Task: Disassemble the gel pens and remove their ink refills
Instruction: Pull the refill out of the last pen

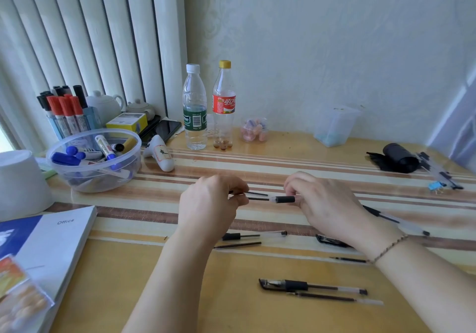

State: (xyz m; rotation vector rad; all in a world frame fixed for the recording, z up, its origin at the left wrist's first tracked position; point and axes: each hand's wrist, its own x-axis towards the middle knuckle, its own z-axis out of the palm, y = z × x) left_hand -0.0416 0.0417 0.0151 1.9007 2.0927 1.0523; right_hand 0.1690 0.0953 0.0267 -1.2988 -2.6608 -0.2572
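Observation:
My left hand [210,205] pinches a thin black ink refill [257,198] that sticks out of a gel pen barrel. My right hand [325,201] grips that pen by its black rubber grip section [284,199]. A second thin rod [256,193] shows just above the refill, at my left fingers. On the table below lie an uncapped pen [255,235], a loose refill [238,245], a pen cap [331,240], another refill [350,259], a capped pen [311,286] and one more refill [337,298]. A further pen [396,220] lies right of my right hand.
A clear bowl of markers [94,158] and a marker holder [64,111] stand at left, with two bottles [195,108], a small jar [254,129] and a plastic cup [334,126] along the wall. An office paper pack [51,242] lies front left; a black roll [398,157] and pens sit far right.

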